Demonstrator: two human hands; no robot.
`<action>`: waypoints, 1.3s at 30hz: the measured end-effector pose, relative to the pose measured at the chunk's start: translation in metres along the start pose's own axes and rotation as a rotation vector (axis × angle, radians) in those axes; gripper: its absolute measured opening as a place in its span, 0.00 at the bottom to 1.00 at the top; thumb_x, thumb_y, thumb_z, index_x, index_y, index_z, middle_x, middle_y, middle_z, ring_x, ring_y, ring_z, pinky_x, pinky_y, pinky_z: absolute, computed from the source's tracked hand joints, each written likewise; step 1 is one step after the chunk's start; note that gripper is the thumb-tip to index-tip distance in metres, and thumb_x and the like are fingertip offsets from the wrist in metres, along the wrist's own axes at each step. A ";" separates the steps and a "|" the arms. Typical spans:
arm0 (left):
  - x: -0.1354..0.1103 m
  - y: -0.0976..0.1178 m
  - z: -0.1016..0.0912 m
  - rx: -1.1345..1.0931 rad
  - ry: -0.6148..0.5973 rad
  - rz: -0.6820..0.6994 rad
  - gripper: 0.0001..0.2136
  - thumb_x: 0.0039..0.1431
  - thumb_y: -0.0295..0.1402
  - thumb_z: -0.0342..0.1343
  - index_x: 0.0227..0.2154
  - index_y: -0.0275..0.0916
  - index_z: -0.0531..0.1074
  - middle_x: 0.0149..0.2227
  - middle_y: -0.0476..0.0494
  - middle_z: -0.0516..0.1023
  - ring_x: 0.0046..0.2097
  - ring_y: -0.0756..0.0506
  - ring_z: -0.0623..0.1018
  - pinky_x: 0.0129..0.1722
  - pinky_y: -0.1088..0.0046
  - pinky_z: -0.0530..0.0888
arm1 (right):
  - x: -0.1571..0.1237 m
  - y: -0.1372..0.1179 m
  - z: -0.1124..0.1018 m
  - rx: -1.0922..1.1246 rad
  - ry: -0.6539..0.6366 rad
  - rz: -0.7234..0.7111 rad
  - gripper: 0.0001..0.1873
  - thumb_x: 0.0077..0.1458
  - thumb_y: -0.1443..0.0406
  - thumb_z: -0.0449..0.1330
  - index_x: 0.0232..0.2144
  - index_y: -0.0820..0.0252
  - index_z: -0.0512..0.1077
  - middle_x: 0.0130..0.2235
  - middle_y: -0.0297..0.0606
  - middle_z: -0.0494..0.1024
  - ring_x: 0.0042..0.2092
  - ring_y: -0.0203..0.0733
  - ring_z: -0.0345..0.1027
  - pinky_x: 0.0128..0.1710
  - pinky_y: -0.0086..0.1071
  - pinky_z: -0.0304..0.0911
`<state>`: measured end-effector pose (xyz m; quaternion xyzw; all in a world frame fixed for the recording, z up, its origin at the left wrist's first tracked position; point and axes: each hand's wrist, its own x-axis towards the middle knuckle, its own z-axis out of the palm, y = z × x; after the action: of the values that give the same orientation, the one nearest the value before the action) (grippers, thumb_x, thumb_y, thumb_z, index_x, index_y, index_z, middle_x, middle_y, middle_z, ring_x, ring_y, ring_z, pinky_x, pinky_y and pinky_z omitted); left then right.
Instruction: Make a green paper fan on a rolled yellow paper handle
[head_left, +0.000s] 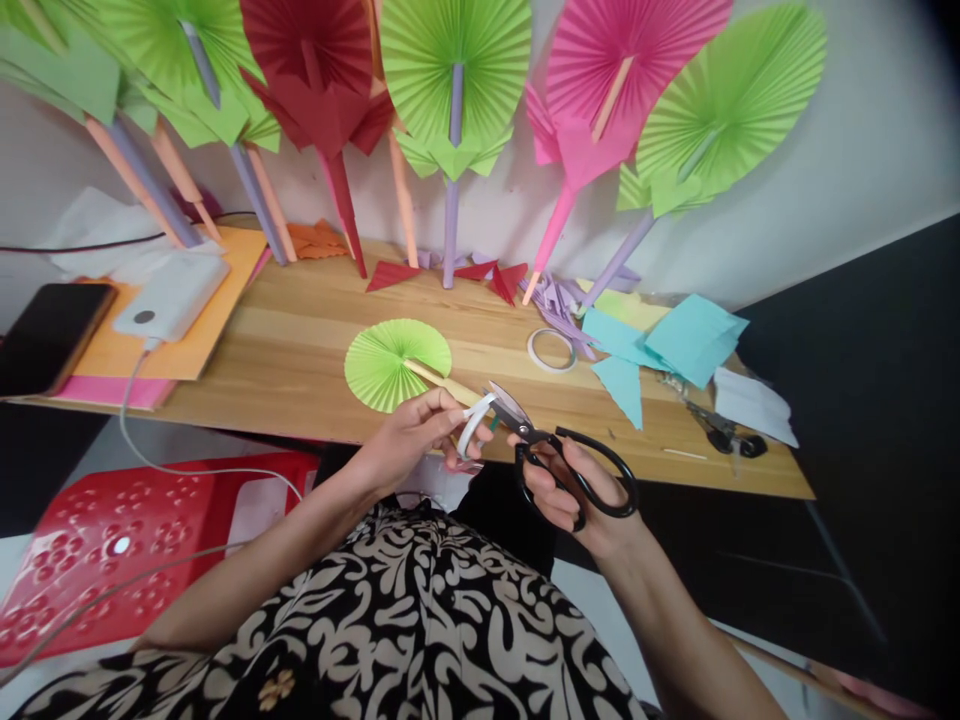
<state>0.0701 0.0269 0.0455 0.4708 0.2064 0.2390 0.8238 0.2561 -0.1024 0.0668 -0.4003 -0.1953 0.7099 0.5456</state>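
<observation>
Pinched in the fingers of my left hand (416, 430) is a roll of white tape (469, 440), with a short strip of it pulled toward the scissors. My right hand (581, 485) has its fingers through the black handles of a pair of scissors (527, 432). The scissor blades are spread and meet the tape strip close to my left fingertips. Just beyond my hands, a round green pleated paper fan (397, 362) lies on the wooden table (300, 350). A pale stick (442, 380) runs from the fan's middle toward my hands.
Several finished paper fans, such as a green one (456, 75) and a pink one (630, 70), lean against the wall. Another tape roll (551, 350), blue paper (694, 340) and a second pair of scissors (724, 430) lie rightward. At left are a phone (52, 335) and a white power bank (172, 297).
</observation>
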 end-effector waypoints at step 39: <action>0.028 0.014 0.011 0.068 -0.038 -0.015 0.12 0.58 0.39 0.62 0.27 0.36 0.68 0.30 0.44 0.81 0.25 0.53 0.74 0.23 0.78 0.61 | -0.004 -0.059 -0.085 -1.729 0.633 -0.518 0.19 0.65 0.58 0.53 0.52 0.58 0.75 0.52 0.50 0.79 0.54 0.56 0.72 0.53 0.48 0.65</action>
<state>0.0962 0.0424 0.0592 0.5012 0.2023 0.2168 0.8130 0.3593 -0.1006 0.0588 -0.7825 -0.5780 0.0359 0.2286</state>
